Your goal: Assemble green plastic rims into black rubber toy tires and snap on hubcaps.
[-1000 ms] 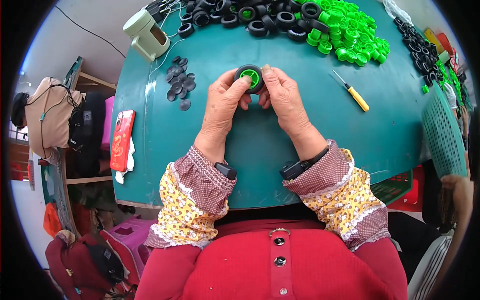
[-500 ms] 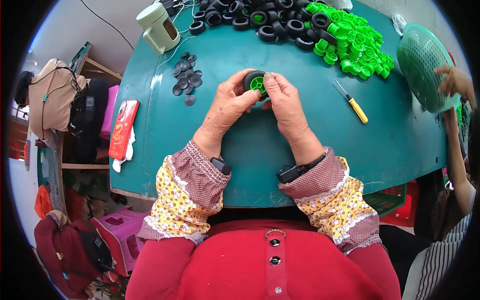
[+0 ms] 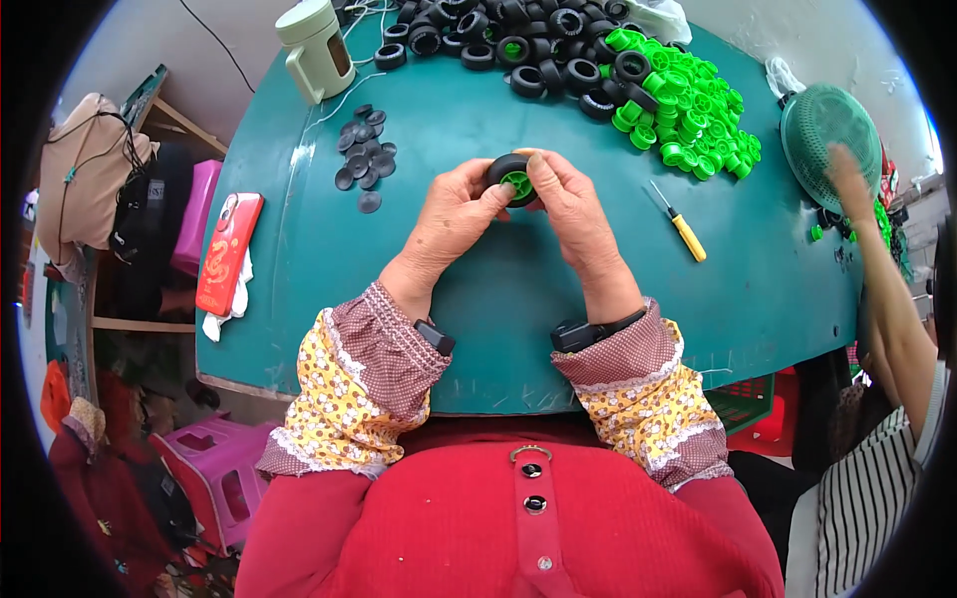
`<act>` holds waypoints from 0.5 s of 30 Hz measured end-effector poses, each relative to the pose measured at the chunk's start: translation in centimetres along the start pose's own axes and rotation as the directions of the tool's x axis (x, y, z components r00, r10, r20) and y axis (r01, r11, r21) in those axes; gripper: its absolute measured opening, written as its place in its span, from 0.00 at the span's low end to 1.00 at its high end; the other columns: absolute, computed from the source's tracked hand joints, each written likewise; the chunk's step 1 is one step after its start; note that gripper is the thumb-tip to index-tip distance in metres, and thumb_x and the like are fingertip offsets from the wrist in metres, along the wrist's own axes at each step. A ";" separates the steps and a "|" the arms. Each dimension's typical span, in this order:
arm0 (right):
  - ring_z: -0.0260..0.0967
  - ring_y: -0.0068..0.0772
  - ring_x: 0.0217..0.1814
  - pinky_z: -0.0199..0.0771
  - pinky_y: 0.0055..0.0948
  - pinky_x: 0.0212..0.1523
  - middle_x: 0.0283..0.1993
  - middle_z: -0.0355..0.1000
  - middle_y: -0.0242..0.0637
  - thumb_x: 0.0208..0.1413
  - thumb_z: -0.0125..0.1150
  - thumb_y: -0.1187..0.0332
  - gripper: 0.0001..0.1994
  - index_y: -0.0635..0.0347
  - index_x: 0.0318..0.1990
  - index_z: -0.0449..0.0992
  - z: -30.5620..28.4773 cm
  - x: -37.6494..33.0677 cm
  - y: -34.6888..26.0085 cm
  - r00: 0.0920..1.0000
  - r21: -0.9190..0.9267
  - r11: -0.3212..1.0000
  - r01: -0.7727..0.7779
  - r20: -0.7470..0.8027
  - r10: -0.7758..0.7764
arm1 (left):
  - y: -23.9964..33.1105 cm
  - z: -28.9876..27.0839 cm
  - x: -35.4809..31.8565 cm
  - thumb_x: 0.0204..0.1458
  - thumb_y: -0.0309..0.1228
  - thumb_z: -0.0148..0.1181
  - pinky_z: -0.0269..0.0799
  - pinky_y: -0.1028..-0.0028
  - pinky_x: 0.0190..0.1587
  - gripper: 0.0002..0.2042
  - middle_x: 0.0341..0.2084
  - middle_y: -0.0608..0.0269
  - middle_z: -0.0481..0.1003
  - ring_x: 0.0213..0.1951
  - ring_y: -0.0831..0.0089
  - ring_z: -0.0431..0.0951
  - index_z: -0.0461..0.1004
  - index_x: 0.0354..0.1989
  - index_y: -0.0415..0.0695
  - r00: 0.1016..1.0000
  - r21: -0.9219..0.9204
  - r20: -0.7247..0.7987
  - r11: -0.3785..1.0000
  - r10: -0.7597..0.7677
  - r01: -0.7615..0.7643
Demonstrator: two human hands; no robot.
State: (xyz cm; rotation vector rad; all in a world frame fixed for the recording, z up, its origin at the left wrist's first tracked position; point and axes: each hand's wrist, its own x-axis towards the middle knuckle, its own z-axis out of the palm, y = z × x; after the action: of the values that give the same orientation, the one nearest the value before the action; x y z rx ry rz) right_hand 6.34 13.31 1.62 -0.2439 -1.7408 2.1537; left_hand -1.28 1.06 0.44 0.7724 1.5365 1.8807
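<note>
The green bench fills the middle of the view, and the person sits at its near edge with both forearms laid forward on it. At the far side lies a pile of black tyres, and to the right of it a heap of green hubs. A group of small dark discs lies to the left, well apart from the hands, and a screwdriver with a yellow handle lies just to the right of them.

The small wheel, a black tyre with a green hub inside, is held between the two hands, a little above the bench and straight in front of the person. Its flat green face looks toward the person, so its axle line runs from near to far. It sits at the fingertips, not in the palms. The left hand grips its left rim with the thumb and fingers. The right hand grips the right rim, the thumb close to the hub. Both hands are equally near, and both wrists bend inward toward each other.

At the right edge, another person's hand reaches to a green basket.
</note>
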 end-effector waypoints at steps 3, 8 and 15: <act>0.63 0.17 0.31 0.65 0.18 0.30 0.32 0.67 0.29 0.56 0.47 0.58 0.16 0.64 0.40 0.70 0.1 0.7 0.8 0.991 -0.001 0.999 -0.034 0.128 0.034 | -0.4 0.0 -0.1 0.47 0.32 0.57 0.68 0.81 0.30 0.17 0.27 0.66 0.71 0.25 0.80 0.70 0.67 0.44 0.36 0.999 0.136 -0.032 0.990 0.028 -0.023; 0.62 0.18 0.25 0.64 0.18 0.24 0.28 0.67 0.31 0.56 0.48 0.60 0.14 0.65 0.37 0.68 1.0 -0.2 -0.2 0.982 -0.025 0.999 -0.039 0.184 0.043 | 1.1 -0.3 -0.4 0.46 0.33 0.58 0.66 0.82 0.27 0.13 0.23 0.68 0.70 0.24 0.81 0.70 0.70 0.36 0.38 0.980 0.016 0.189 0.998 -0.065 0.063; 0.59 0.20 0.13 0.59 0.19 0.12 0.19 0.65 0.30 0.55 0.50 0.61 0.12 0.63 0.33 0.68 0.5 -0.3 0.3 0.978 0.198 0.958 -0.206 0.050 0.200 | 1.6 1.6 -0.3 0.46 0.36 0.57 0.66 0.82 0.26 0.12 0.20 0.67 0.70 0.22 0.80 0.70 0.70 0.30 0.39 0.982 0.161 0.137 0.981 -0.131 0.108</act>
State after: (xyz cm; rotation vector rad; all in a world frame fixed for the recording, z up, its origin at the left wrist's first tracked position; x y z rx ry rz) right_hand 6.36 12.69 1.43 -0.3526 -1.5545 2.4734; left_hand 0.05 1.62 2.23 0.8466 1.6098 1.5971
